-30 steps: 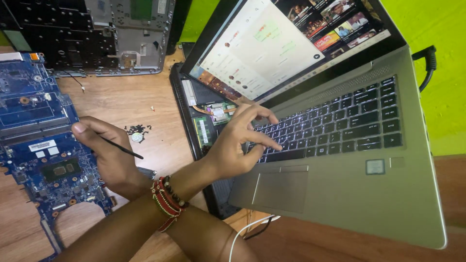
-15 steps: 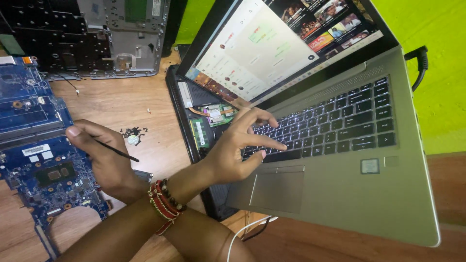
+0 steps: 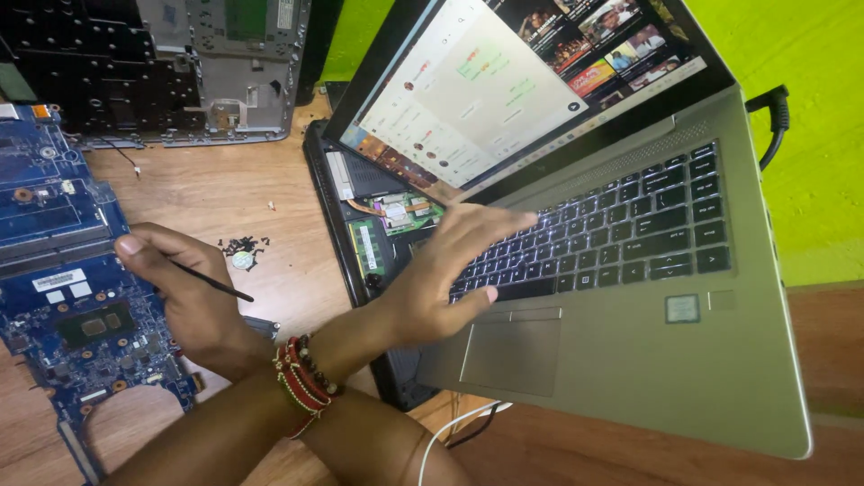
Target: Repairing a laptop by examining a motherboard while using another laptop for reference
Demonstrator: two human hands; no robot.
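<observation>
At the near edge of the wooden surface (image 3: 225,189) the person's forearms cross, a band of red and dark bead bracelets (image 3: 301,382) sitting on the left wrist where it lies over the right arm, and a white cable (image 3: 450,432) loops just beyond them. The right hand (image 3: 184,301) reaches across to the left side, its grip closed on a thin black tool (image 3: 211,283) pinched between thumb and fingers, tip pointing right; the hand rests at the right edge of a blue circuit board (image 3: 63,297) lying flat near the left edge. The left hand (image 3: 450,270) reaches to the right with its grip open, fingers stretched flat and holding nothing, over the left end of the lit keyboard (image 3: 630,234) of a silver laptop (image 3: 648,360), the thumb just above the touchpad (image 3: 508,355). That laptop sits tilted on top of an opened black laptop base (image 3: 378,234) with green boards exposed. Between the two hands, a small heap of dark screws (image 3: 241,245) lies beside a coin cell (image 3: 241,261). Farther back, the silver laptop's screen (image 3: 504,81) is lit, a black plug (image 3: 774,112) sticks out at its right side, and a stripped laptop chassis (image 3: 153,72) lies at the far left corner.
</observation>
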